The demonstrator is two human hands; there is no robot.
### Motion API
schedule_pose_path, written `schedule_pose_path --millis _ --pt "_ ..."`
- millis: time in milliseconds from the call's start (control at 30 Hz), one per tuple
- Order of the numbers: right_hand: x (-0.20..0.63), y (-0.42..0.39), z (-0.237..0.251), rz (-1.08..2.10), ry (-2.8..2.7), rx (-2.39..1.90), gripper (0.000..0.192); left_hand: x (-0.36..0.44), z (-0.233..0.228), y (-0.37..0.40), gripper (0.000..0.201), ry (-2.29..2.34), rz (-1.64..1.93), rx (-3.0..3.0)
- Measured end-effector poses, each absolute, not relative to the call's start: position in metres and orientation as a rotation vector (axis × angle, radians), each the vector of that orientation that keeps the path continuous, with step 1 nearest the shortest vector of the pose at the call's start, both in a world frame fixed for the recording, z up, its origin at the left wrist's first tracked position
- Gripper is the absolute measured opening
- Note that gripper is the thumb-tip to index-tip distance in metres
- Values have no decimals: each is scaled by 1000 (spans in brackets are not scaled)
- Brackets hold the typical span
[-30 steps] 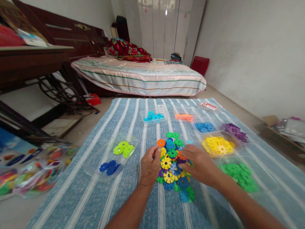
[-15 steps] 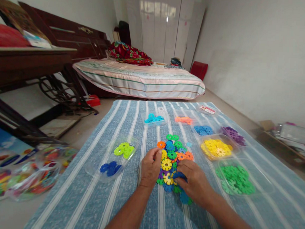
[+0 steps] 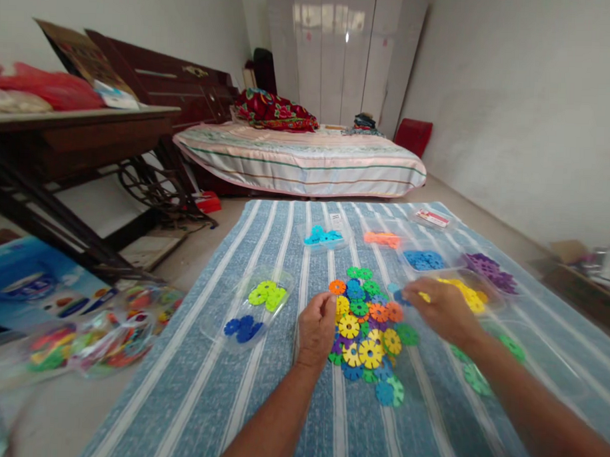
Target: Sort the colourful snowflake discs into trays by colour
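A mixed pile of notched flower-shaped plastic discs (image 3: pixel 369 354) lies on the striped cloth in green, yellow, orange, blue and purple. My left hand (image 3: pixel 315 330) is at the pile's left edge with fingers curled together; what they may hold is hidden. My right hand (image 3: pixel 439 308) is beyond the pile's right side, pinching a blue flower disc (image 3: pixel 401 297). A bit of yellow shows by its fingers; I cannot tell if that is held. Behind this hand is a clear tub of yellow discs (image 3: pixel 470 295). Its forearm partly covers the green discs (image 3: pixel 511 346).
At left, a clear tray (image 3: pixel 209 325) holds lime and dark blue discs. Farther back are tubs of light blue discs (image 3: pixel 323 237), orange discs (image 3: pixel 383 239) and blue discs (image 3: pixel 424 260), plus purple discs (image 3: pixel 489 272). Bagged toys (image 3: pixel 105 341) lie on the floor at left.
My right hand has moved from over the pile to the right and away from me, carrying the blue disc. My left hand stays by the pile. The view has swung slightly left.
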State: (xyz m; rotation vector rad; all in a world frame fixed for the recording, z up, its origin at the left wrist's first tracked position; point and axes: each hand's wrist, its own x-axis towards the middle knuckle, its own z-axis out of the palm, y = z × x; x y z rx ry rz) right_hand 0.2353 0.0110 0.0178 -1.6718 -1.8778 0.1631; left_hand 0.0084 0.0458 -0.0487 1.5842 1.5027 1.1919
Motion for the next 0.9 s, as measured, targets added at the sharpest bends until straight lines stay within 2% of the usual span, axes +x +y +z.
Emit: schedule_pose_path --millis 167,300,400,567,733,900 --pt "288 62 45 -237 -1702 -2084 27 8 -49 47 27 1504 1198 1555" --pt "282 63 41 -374 -1652 -2329 31 7 -52 48 29 1478 1211 1511" --pt "244 44 20 -306 -1884 -2068 29 7 -54 49 30 1464 1221 1461" --pt "176 26 -13 -1 -2150 -1641 17 7 -54 49 30 1454 1231 1463" --pt "140 39 -17 140 -2230 -1677 31 6 -52 49 28 1449 1243 1482" --pt "125 47 -15 179 -2299 -1744 25 6 -50 49 26 1460 1261 1465"
